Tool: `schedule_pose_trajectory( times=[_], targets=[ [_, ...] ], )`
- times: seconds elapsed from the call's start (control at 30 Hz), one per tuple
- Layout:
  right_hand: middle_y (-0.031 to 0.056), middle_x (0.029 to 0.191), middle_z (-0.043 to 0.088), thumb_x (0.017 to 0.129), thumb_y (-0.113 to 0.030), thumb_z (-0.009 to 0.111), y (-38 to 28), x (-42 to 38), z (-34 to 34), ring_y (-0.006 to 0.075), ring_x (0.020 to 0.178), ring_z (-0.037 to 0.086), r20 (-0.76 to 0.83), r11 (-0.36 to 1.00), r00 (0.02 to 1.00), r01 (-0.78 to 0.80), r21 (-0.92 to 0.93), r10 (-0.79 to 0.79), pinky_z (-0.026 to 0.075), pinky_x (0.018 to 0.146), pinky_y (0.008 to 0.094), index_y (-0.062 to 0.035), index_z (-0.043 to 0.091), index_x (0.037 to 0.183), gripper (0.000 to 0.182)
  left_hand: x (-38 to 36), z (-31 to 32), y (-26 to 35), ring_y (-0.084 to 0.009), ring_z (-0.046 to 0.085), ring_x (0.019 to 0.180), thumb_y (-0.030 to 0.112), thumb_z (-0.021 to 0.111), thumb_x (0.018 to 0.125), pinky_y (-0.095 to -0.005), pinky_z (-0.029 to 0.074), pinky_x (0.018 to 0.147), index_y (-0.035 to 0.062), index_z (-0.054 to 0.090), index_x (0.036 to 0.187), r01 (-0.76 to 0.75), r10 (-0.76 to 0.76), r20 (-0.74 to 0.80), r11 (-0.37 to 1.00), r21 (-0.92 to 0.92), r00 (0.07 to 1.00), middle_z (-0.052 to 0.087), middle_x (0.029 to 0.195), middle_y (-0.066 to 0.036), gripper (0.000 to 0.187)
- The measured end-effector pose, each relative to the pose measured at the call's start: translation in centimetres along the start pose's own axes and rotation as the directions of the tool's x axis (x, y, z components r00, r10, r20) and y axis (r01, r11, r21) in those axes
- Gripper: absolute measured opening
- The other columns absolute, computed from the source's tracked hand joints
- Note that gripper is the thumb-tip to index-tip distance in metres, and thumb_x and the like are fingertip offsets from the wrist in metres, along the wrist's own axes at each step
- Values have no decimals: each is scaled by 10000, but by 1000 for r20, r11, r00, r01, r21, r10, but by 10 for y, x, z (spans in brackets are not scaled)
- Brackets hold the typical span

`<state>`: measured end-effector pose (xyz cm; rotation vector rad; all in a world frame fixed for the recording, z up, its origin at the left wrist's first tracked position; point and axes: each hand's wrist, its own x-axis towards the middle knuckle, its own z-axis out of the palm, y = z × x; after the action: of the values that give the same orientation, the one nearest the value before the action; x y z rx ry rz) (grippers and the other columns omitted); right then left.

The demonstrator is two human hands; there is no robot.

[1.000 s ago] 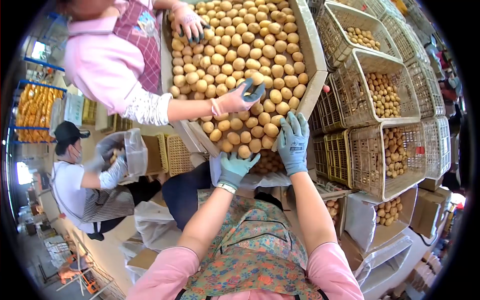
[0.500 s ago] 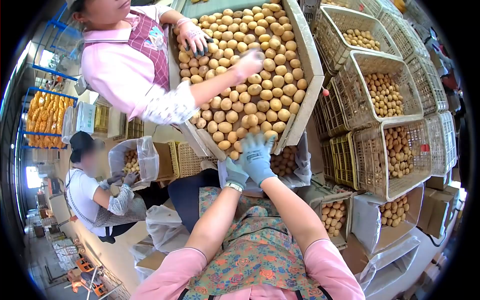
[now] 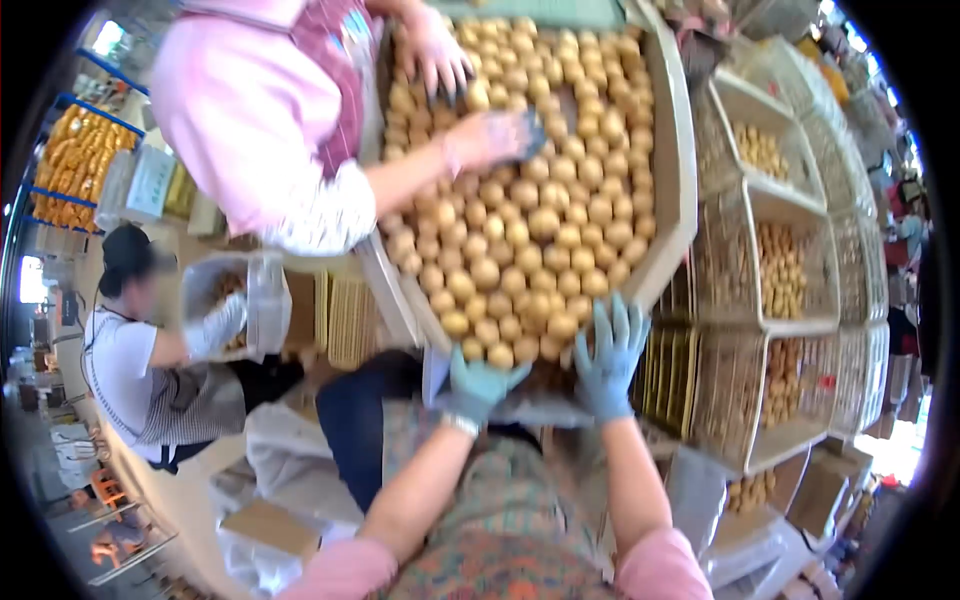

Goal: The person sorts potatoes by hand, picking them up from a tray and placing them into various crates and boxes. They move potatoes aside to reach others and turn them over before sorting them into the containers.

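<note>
Many round, tan-brown potato-like pieces (image 3: pixel 545 222) cover the sorting tray (image 3: pixel 678 150), whose end narrows towards me. My left hand (image 3: pixel 478 388), in a blue-grey glove, lies at the left of the mouth, thumb stretched to the right, beside the lowest pieces. At the right of the mouth my right hand (image 3: pixel 612 358), gloved alike, has its fingers spread upwards by the tray's edge. Neither hand shows anything held. Under the mouth, between my hands, sits a lined box (image 3: pixel 545 408), mostly hidden.
A co-worker's two gloved hands (image 3: pixel 500 138) lie among the pieces at the tray's upper left. Another person (image 3: pixel 150 350) bends over a lined box (image 3: pixel 265 300) at left. Stacked plastic crates (image 3: pixel 725 385) with similar produce stand at right. Plastic-lined cartons (image 3: pixel 265 525) lie below left.
My hands, close together at the tray's mouth before, have moved apart, the right one to the right. More pieces crowd the mouth. The view has shifted, and the co-worker's blurred hand now rests on the pieces.
</note>
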<state>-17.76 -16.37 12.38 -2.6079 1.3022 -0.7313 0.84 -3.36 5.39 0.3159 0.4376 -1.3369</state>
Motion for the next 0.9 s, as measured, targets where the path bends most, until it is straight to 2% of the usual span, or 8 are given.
schedule_pose_trajectory(
  times=[0.23,0.33,0.4,0.47,0.67,0.73,0.83,0.9],
  targets=[
    [129,1555,513,904,-235,706,-3,-11,12,441,1464,405,-32,996,998,-55,-77,53,259,1237,641,-135,650,1368,478,-37,-31,-14,-398,270,1572,619,450,1008,-768,307,1173,201,328,1647,3,-55,-219,973,-229,974,275,1728,-68,773],
    [125,1550,518,907,-224,701,8,-15,25,439,1471,399,-62,994,997,-43,-105,36,250,1241,638,-142,665,1347,449,-18,-25,-5,-382,297,1565,585,449,1024,-729,303,1203,214,318,1649,63,-60,31,993,-98,998,279,1719,-79,739],
    [121,1554,512,897,-221,710,4,-14,18,435,1469,405,-57,996,998,-25,-89,20,246,1245,636,-148,684,1315,425,-19,-29,1,-376,311,1561,576,422,1039,-706,325,1199,205,358,1628,64,-94,-246,990,-128,965,302,1708,-81,699],
    [117,1546,513,893,-224,716,5,-14,21,430,1476,403,-70,993,997,-20,-120,12,255,1243,637,-156,691,1316,429,-16,-44,8,-373,337,1547,552,423,1043,-689,357,1185,190,395,1600,87,-116,-172,982,-165,978,344,1680,-91,665],
    [103,1533,519,893,-206,703,11,-18,30,424,1505,382,-143,994,990,3,-110,-19,252,1254,623,-168,696,1340,448,-1,-80,-7,-331,399,1500,501,432,1060,-636,341,1208,231,460,1548,0,24,-122,981,196,992,422,1623,-47,559],
    [120,1552,511,880,-194,702,11,-18,27,428,1512,369,-106,992,994,-7,-128,-6,245,1258,616,-157,688,1347,469,-3,-68,-5,-298,396,1499,494,472,1059,-606,332,1215,228,476,1523,64,-72,-209,997,-43,975,441,1600,-37,535],
    [130,1539,523,880,-185,683,-4,-17,23,428,1507,373,-104,993,994,-51,-108,39,244,1258,615,-144,692,1328,449,-7,-98,-10,-296,379,1512,465,439,1082,-623,297,1225,219,481,1518,-139,96,120,889,435,988,439,1602,-31,503],
    [153,1521,535,889,-172,657,-29,-15,20,427,1489,395,-52,941,998,1,-338,-19,253,1250,616,-127,682,1329,442,-11,-91,-5,-295,376,1515,396,402,1109,-648,273,1227,221,472,1518,-35,79,-227,981,191,971,453,1592,-21,450]
  ],
)
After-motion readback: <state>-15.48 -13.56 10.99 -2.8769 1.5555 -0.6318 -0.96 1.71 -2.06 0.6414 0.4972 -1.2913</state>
